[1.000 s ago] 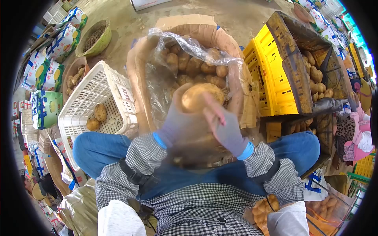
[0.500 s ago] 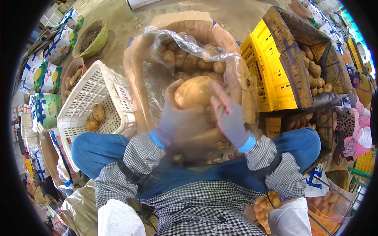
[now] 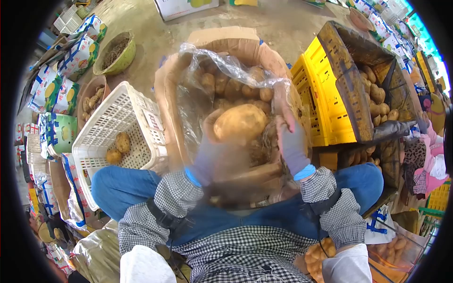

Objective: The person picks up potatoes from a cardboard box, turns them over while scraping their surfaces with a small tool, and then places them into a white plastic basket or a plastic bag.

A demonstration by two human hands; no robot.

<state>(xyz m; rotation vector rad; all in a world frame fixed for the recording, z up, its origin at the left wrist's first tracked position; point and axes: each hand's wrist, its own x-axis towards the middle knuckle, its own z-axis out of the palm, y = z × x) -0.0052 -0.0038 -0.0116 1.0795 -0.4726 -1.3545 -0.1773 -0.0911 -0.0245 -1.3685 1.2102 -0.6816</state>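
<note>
A large pale-brown potato [image 3: 240, 123] is in my left hand [image 3: 207, 148], whose gloved fingers curl round its left side. Below it is a brown smear of motion that I cannot make out. My right hand [image 3: 292, 144], in a grey fingerless glove, is clear of the potato at the right side of the cardboard box [image 3: 166, 92]. Its fingers are extended and hold nothing visible. Smaller potatoes [image 3: 231, 88] fill the box under a clear plastic liner [image 3: 222, 61].
A white slatted crate [image 3: 89, 146] with two potatoes [image 3: 121, 141] stands left. To the right, a yellow crate [image 3: 330, 89] adjoins a dark-lined bin [image 3: 342, 78] of potatoes. A green basin [image 3: 123, 61] sits at far left; a printed carton [image 3: 184, 8] lies ahead.
My right hand has moved away from the potato, to the right and slightly down. The potato stays in my left hand, a little lower. The camera view has tilted up slightly.
</note>
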